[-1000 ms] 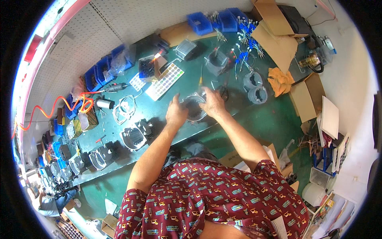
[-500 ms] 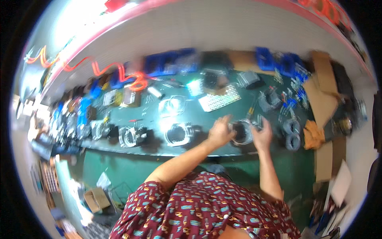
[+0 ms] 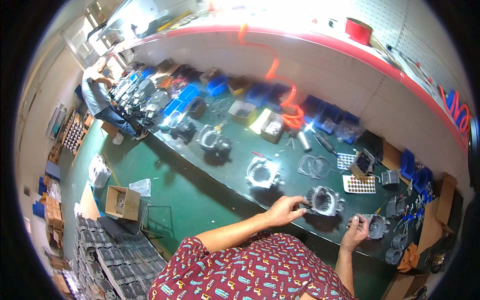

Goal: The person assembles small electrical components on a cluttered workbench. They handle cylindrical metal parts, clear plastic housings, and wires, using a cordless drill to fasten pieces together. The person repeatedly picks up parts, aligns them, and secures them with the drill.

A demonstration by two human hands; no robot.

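Head cam, pls: where's the housing [image 3: 326, 202] rel. to the hands?

On the surface [image 3: 240, 150], fwd of & btwn them. L hand [image 3: 286, 211] has its fingertips right at the near left edge; R hand [image 3: 357, 230] is lower right, apart from it.

Hands' state?

Apart from each other. L fingers bunched, can't tell if gripping or just touching. R fingers curled, can't tell if anything's in there.

Anything in the way?

R hand partly hides the grey ring [image 3: 379, 227] beside it; touching or not, can't tell.

Other stuff?

2nd housing [image 3: 274, 174] to the L, wire coil [image 3: 314, 166] behind. Sticker sheet [image 3: 359, 184] & parts box [image 3: 362, 162] further back, R side. Cloth [image 3: 410, 257] far R. Blue bins [image 3: 325, 116] along the back, nr the orange hose [image 3: 293, 119]. Co-worker [image 3: 98, 94] far L.
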